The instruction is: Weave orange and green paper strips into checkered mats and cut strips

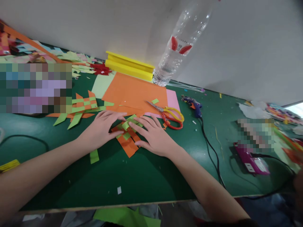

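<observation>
On the green table, a small piece of woven orange and green paper strips (127, 146) lies between my two hands. My left hand (98, 129) grips its left side, thumb at the near edge and fingers curled over the far edge. From the right, my right hand (157, 135) holds the same weave, with fingertips on its green strips and thumb by an orange strip; part of the weave is hidden under the fingers. A finished-looking woven paper fish (82, 104) rests to the left. Scissors (169, 113) with yellow and red handles lie beyond my right hand, on orange paper sheets (134, 90).
A tall clear plastic bottle (176, 50) stands against the wall beside a folded yellow strip (129, 66). To the right are a blue glue gun (194, 106) with a black cable and a magenta power box (252, 160). Paper scraps (73, 58) heap up at the back left.
</observation>
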Demonstrator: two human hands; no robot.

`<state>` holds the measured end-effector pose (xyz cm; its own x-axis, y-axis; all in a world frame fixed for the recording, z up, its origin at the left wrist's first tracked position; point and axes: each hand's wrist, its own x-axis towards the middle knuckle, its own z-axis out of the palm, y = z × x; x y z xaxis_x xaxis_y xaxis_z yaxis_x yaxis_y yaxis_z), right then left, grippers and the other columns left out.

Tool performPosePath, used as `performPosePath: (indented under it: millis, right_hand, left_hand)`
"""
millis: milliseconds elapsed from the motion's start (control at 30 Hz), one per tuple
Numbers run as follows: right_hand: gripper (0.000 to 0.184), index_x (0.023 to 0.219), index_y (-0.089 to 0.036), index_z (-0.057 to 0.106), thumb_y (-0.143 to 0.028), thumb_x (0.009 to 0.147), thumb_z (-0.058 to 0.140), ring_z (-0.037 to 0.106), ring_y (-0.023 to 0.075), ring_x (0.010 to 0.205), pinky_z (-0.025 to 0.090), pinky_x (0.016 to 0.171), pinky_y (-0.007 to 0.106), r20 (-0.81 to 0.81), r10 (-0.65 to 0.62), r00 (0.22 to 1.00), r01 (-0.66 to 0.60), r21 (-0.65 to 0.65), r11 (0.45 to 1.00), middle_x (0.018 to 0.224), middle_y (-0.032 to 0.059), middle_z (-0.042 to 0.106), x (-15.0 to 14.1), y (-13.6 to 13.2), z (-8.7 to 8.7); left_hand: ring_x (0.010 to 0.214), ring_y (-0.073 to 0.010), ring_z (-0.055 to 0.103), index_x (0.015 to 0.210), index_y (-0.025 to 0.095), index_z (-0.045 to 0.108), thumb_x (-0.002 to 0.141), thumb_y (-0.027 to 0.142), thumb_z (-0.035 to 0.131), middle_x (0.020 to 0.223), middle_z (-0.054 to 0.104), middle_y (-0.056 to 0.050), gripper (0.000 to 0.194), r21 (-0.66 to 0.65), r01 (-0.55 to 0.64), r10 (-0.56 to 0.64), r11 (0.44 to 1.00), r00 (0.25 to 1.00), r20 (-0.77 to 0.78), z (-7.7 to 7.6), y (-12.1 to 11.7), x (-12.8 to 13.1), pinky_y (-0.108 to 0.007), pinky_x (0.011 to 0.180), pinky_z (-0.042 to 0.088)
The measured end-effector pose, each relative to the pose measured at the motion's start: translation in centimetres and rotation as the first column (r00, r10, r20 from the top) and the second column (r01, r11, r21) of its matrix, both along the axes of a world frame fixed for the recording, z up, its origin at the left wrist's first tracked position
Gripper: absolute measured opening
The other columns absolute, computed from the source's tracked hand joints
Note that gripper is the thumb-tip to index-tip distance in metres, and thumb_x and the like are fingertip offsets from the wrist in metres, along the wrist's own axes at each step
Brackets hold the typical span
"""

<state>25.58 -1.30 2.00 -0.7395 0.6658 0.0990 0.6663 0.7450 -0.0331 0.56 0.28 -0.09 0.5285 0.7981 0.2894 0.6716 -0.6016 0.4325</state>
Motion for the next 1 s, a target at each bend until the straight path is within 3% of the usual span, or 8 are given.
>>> performPosePath:
  millis: [167, 333, 500, 600, 700, 800, 900, 1000]
  right_hand:
    - [0.07, 0.152, -0.025, 0.028, -0.064, 0.095, 0.029, 0.035, 0.0265, 0.14, 0.023, 0.118, 0.052, -0.014, 0.055, 0.998, -0.055, 0.03, 0.998, 0.152, 0.0088, 0.044, -0.1, -0.1, 0.0]
    - [0.069, 0.152, -0.025, 0.027, -0.063, 0.095, 0.028, 0.037, 0.0256, 0.139, 0.023, 0.118, 0.051, -0.011, 0.079, 0.997, -0.078, 0.033, 0.996, 0.151, 0.0083, 0.045, 0.0, -0.1, 0.2]
    - [0.066, 0.152, -0.027, 0.028, -0.063, 0.096, 0.027, 0.039, 0.0251, 0.138, 0.023, 0.118, 0.051, -0.012, 0.089, 0.996, -0.089, 0.044, 0.995, 0.15, 0.0071, 0.046, 0.5, 0.3, 0.2]
    - [0.065, 0.15, -0.026, 0.03, -0.063, 0.096, 0.026, 0.045, 0.0252, 0.133, 0.023, 0.117, 0.051, -0.065, 0.041, 0.997, -0.036, 0.082, 0.996, 0.146, 0.0078, 0.05, 1.0, 0.8, 0.2]
    - [0.061, 0.149, -0.023, 0.03, -0.056, 0.099, 0.029, 0.05, 0.0263, 0.129, 0.02, 0.118, 0.053, -0.173, -0.091, 0.981, 0.121, 0.176, 0.977, 0.142, 0.0105, 0.054, 2.4, 1.9, 0.4]
    - [0.055, 0.147, -0.017, 0.032, -0.043, 0.098, 0.036, 0.05, 0.0288, 0.127, 0.027, 0.114, 0.053, -0.294, -0.4, 0.868, 0.473, 0.244, 0.847, 0.139, 0.0144, 0.055, 5.6, 3.6, 0.7]
    - [0.053, 0.141, -0.008, 0.039, -0.034, 0.095, 0.04, 0.048, 0.0334, 0.127, 0.037, 0.105, 0.05, -0.35, -0.687, 0.636, 0.77, 0.238, 0.592, 0.138, 0.0206, 0.053, 10.3, 5.4, 0.6]
    - [0.054, 0.137, -0.003, 0.042, -0.035, 0.093, 0.042, 0.048, 0.0381, 0.122, 0.041, 0.097, 0.051, -0.256, -0.899, 0.354, 0.932, 0.168, 0.32, 0.132, 0.0265, 0.054, 14.6, 6.5, -0.2]
  left_hand:
    - [0.107, -0.0272, 0.062, 0.124, 0.026, 0.055, 0.091, 0.061, 0.048, 0.106, 0.073, -0.006, 0.048, -0.02, -0.031, 0.034, 0.999, 0.989, 0.145, 0.5, 0.2, -0.2, -0.048, 0.098, 0.043]
    - [0.085, -0.0218, 0.066, 0.119, 0.028, 0.058, 0.092, 0.055, 0.053, 0.085, 0.073, -0.001, 0.038, 0.026, 0.017, -0.022, 1.0, 0.98, 0.197, 0.7, 0.1, -0.2, -0.044, 0.091, 0.047]
    - [0.093, -0.0217, 0.068, 0.128, 0.026, 0.053, 0.091, 0.05, 0.057, 0.091, 0.074, -0.003, 0.045, -0.104, 0.053, -0.022, 0.993, 0.96, 0.281, 0.9, -0.3, 0.0, -0.038, 0.085, 0.052]
    - [0.086, -0.0188, 0.07, 0.13, 0.025, 0.051, 0.089, 0.047, 0.061, 0.091, 0.074, -0.002, 0.048, -0.167, 0.097, -0.033, 0.981, 0.936, 0.35, 0.8, -0.3, -0.1, -0.035, 0.082, 0.054]
    - [0.081, -0.0172, 0.068, 0.104, 0.025, 0.064, 0.089, 0.041, 0.064, 0.086, 0.074, 0.0, 0.023, -0.114, 0.158, -0.109, 0.981, 0.93, 0.352, 0.6, 0.0, -0.3, -0.039, 0.093, 0.049]
    - [0.082, -0.0162, 0.067, 0.085, 0.025, 0.068, 0.093, 0.037, 0.06, 0.087, 0.074, 0.001, 0.016, -0.05, 0.226, -0.2, 0.973, 0.929, 0.31, 0.5, 0.1, -0.3, -0.043, 0.102, 0.041]
    - [0.086, -0.0165, 0.066, 0.085, 0.025, 0.07, 0.096, 0.037, 0.055, 0.091, 0.073, -0.001, 0.022, 0.015, 0.208, -0.205, 0.978, 0.946, 0.251, 0.8, 0.0, -0.4, -0.041, 0.099, 0.043]
    - [0.083, -0.0165, 0.064, 0.083, 0.027, 0.071, 0.097, 0.041, 0.051, 0.089, 0.071, -0.001, 0.028, 0.158, 0.138, -0.169, 0.978, 0.965, 0.202, 1.2, -0.1, -0.5, -0.037, 0.089, 0.048]
